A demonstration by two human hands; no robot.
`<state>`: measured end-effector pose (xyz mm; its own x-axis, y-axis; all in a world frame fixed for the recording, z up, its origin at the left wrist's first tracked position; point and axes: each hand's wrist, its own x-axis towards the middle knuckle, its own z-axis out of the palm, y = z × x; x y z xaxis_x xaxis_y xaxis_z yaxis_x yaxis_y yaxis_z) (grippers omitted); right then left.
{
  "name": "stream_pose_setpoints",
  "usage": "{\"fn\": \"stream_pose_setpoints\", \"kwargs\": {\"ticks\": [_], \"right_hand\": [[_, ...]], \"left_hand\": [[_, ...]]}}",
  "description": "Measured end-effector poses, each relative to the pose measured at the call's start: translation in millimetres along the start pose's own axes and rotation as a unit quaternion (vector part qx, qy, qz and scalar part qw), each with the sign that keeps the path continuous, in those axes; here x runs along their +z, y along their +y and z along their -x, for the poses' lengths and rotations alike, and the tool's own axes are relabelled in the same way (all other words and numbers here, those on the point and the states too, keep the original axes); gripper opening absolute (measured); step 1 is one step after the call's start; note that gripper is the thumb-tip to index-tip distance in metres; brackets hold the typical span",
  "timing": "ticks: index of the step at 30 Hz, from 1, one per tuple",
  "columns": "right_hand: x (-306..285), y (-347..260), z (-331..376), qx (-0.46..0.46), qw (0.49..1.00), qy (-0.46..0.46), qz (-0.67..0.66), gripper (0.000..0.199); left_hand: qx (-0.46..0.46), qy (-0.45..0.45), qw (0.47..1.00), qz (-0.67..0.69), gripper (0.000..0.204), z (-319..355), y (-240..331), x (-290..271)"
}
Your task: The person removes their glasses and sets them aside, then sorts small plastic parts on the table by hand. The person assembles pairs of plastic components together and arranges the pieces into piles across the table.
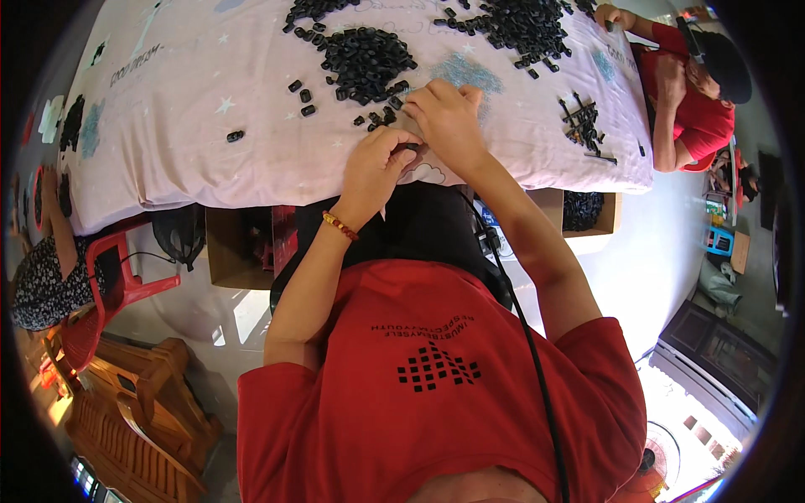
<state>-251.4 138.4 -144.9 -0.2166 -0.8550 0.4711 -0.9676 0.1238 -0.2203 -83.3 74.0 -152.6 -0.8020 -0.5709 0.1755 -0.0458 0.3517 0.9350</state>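
My left hand (379, 166), with a beaded bracelet at the wrist, pinches a small black plastic piece (409, 147) between thumb and fingertips. Close beside it, my right hand (450, 121) is bent over the cloth with its fingers curled together; whatever they hold is hidden. A few loose black pieces (375, 121) lie by the fingertips. Just beyond them rises a heap of small black pieces (362, 60). Several stray pieces (306, 96) lie left of the heap, and another (236, 136) sits farther left. All rest on a pale pink printed cloth (168, 159).
Another black heap (524, 29) lies at the far right, with thin black rod-like parts (581, 123) nearer. A person in red (700, 126) works at the right edge; another person (54, 281) is at left by a red chair (101, 298). Cardboard boxes (225, 243) stand under the table.
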Motion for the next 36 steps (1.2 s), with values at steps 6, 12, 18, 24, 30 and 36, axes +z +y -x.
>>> {"fn": "stream_pose_setpoints", "kwargs": {"ticks": [6, 12, 18, 24, 30, 36], "right_hand": [[4, -2, 0, -0.007, 1.0, -0.017, 0.013, 0.011], [-2, 0, -3, 0.052, 0.996, -0.026, -0.062, 0.008], [-20, -3, 3, 0.256, 0.913, -0.042, -0.314, 0.011], [-49, -14, 11, 0.217, 0.895, -0.072, -0.383, 0.014], [-47, -18, 20, 0.154, 0.932, -0.045, -0.325, 0.012], [-48, -23, 21, 0.118, 0.948, -0.042, -0.292, 0.012]], "left_hand": [[-0.113, 0.013, 0.971, 0.211, 0.018, 3, 4, 1], [-0.155, -0.028, 0.942, 0.298, 0.02, 1, 1, -2], [-0.109, 0.004, 0.944, 0.311, 0.02, -1, -14, -1], [-0.181, -0.045, 0.918, 0.351, 0.019, -3, 3, -10], [-0.119, -0.03, 0.942, 0.312, 0.019, -2, -23, -6], [-0.168, -0.048, 0.929, 0.325, 0.02, -4, -13, -9]]}}
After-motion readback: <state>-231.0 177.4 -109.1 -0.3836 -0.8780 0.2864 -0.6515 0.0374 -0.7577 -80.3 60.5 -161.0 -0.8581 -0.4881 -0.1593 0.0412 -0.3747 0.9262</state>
